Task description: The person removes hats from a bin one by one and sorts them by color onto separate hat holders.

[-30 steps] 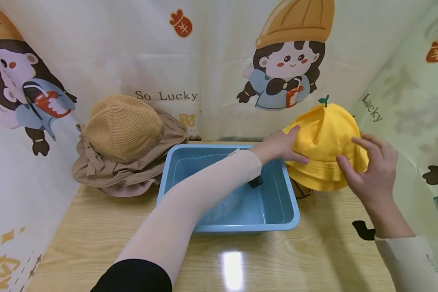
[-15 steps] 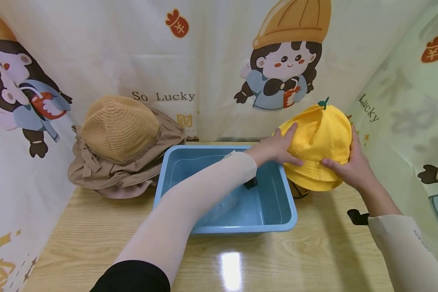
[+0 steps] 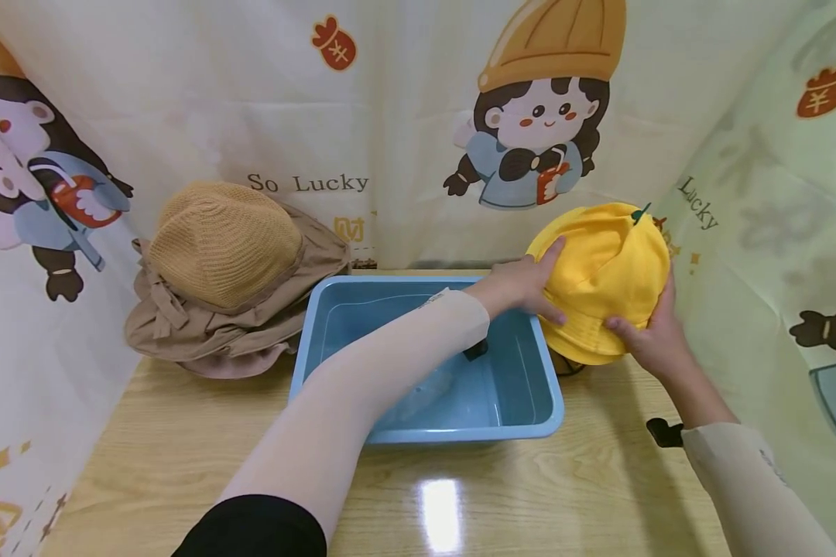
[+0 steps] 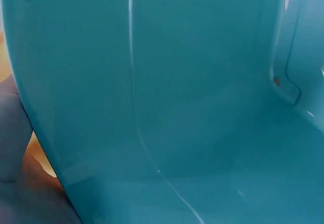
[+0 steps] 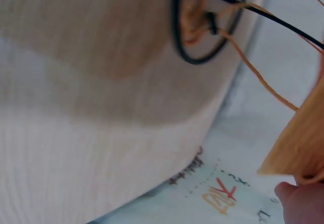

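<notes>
A yellow bucket hat (image 3: 592,278) with a green sprout on its crown is held between both hands, tilted so its top leans right. My left hand (image 3: 525,285) grips its left side, with thumb and index finger on the front. My right hand (image 3: 658,329) holds the lower right side, thumb in front and fingers hidden behind. The right wrist view shows a thumb (image 5: 304,201) under an orange-looking brim (image 5: 304,143) and a thin cord (image 5: 260,77). Below the hat, a dark-edged item (image 3: 567,366) shows partly.
A blue basin (image 3: 553,425) stands mid-table beneath my left forearm. Left of it lie stacked hats: a tan knitted hat (image 3: 226,247) over brown cloth hats (image 3: 209,340). A printed curtain (image 3: 418,93) closes off the back and sides. A black cord loop (image 5: 192,59) lies near the cords.
My right hand has come in from the right and taken hold of the hat's side. The hat has tipped, its sprout swinging right, and shifted slightly left. My left hand stays at its left side.
</notes>
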Action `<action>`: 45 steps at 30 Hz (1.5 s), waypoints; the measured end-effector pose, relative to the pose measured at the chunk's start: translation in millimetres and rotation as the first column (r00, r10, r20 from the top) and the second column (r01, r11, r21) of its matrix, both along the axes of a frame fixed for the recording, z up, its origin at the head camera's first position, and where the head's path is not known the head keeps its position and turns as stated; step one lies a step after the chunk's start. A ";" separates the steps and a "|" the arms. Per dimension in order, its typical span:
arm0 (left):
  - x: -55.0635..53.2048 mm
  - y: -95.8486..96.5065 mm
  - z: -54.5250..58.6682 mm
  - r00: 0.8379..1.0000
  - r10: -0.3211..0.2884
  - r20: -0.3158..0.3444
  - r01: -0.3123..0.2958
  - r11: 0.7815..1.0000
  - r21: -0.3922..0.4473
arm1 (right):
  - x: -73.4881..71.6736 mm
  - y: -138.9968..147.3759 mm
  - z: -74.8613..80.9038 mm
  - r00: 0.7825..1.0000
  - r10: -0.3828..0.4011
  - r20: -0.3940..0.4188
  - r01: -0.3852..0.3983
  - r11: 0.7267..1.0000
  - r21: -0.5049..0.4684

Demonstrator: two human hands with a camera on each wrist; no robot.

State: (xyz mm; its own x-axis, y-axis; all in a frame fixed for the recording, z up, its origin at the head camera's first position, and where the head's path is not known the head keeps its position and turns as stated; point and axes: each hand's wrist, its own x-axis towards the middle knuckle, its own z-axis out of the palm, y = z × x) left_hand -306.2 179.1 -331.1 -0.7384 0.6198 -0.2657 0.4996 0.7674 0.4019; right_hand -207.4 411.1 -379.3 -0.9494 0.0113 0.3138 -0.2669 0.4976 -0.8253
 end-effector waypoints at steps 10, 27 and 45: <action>-1.6 14.2 14.1 0.997 0.039 -0.072 -0.030 0.993 0.114 | -12.2 27.1 33.2 0.980 -0.087 0.176 0.070 0.992 0.102; -14.7 15.9 11.3 0.993 -0.070 0.091 0.059 0.992 0.112 | -33.0 7.5 4.5 1.000 -0.001 0.030 0.006 0.983 -0.183; -2.8 24.5 6.6 0.998 -0.004 -0.064 -0.001 0.996 -0.084 | -28.2 16.0 -15.0 0.991 -0.102 0.084 0.116 0.976 -0.187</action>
State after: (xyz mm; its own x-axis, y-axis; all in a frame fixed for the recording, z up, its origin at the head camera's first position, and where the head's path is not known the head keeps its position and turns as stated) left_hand -309.0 203.6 -324.6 -0.7546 0.5984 -0.2693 0.5233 0.7964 0.3033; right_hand -235.6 427.1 -394.2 -0.9595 0.1688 0.2254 -0.1549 0.3520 -0.9231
